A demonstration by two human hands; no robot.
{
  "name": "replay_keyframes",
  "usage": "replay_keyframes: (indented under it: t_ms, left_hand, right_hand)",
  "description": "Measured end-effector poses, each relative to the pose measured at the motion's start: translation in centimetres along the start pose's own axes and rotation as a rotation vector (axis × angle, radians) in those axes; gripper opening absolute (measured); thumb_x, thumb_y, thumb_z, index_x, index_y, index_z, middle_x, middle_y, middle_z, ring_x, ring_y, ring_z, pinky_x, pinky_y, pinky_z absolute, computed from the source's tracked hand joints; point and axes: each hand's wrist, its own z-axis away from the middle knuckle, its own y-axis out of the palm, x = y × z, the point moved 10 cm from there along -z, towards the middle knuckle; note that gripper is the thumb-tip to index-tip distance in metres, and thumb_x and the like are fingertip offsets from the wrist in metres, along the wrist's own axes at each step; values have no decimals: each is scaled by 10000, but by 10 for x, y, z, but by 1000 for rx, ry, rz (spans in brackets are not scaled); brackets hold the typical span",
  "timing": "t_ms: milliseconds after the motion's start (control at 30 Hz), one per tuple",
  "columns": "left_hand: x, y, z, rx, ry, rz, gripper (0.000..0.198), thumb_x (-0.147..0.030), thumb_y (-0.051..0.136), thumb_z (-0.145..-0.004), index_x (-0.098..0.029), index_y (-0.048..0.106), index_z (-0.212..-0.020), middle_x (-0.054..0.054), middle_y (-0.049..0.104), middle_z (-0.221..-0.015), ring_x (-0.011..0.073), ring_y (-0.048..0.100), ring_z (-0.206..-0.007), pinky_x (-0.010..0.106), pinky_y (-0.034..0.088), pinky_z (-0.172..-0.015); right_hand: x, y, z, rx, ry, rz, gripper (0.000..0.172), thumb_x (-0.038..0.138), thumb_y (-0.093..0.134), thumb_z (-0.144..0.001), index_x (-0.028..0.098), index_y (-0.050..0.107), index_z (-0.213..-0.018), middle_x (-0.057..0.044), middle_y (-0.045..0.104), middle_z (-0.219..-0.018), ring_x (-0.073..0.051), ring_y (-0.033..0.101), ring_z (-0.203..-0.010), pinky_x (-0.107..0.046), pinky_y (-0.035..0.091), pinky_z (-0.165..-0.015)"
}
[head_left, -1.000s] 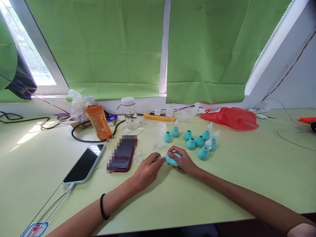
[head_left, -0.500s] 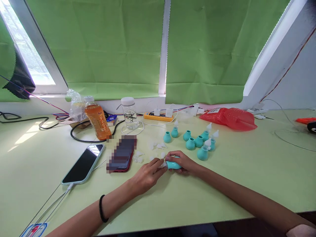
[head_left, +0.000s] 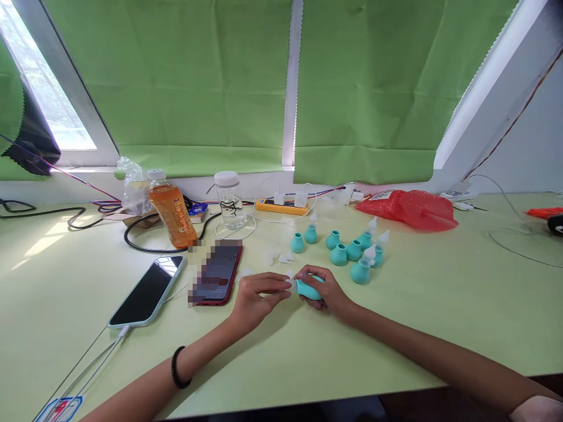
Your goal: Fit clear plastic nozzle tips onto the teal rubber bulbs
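My right hand point(head_left: 328, 293) is wrapped round a teal squeeze bulb point(head_left: 309, 288), which lies sideways with its mouth facing left. At that mouth, my left hand point(head_left: 260, 298) pinches a clear plastic nozzle point(head_left: 292, 285); the fingers hide much of it. How deep the nozzle sits in the bulb I cannot tell. Beyond my hands, several teal bulbs stand upright, some with an open mouth like this bare bulb point(head_left: 338, 254), others with a clear pointed tip like this fitted bulb point(head_left: 360, 272). Small white and clear plastic pieces point(head_left: 281, 258) lie loose behind my left hand.
Two phones lie left of my hands, a dark-red one point(head_left: 223, 275) and a pale-cased one point(head_left: 147, 291) with a cable. Behind them stand an orange drink bottle point(head_left: 173, 214) and a clear jar point(head_left: 230, 205). A power strip point(head_left: 281, 207) and red bubble wrap point(head_left: 409, 210) lie farther back.
My left hand has shifted slightly left and up, its fingers now pinching the nozzle from the side. The bulb in my right hand has tilted a little.
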Motion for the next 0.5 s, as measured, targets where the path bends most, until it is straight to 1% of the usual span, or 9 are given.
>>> replay_keyframes:
  t_ms: [100,200,400,500]
  left_hand:
    - [16,2,0,10,-168,132,116,-156,671,-596,-181,679,-708,44,671,-779,178,624,-717,265,544,-591]
    - [27,4,0,21,-297,238,143,-166,691,-561,-169,680,-703,44,672,-772,190,623,-733,270,545,-609]
    - [44,10,3,71,-511,305,206,-177,734,-467,-143,686,-665,52,675,-738,218,622,-702,300,538,-622]
    - [51,12,8,75,-620,335,265,-179,755,-420,-134,688,-673,55,677,-702,217,622,-660,302,531,-620]
  right_hand:
    - [3,1,1,6,-30,19,293,463,501,-715,176,450,-687,43,496,-487,-32,323,-294,-147,174,-281]
    - [5,2,1,9,-50,51,300,473,470,-735,176,454,-697,38,501,-495,-36,329,-297,-148,187,-282]
    - [10,-1,4,-34,-122,183,339,493,424,-755,164,496,-712,28,487,-496,-44,335,-330,-162,245,-303]
    - [18,-2,9,-71,-200,245,338,481,398,-778,165,507,-730,27,461,-517,-55,353,-373,-168,280,-332]
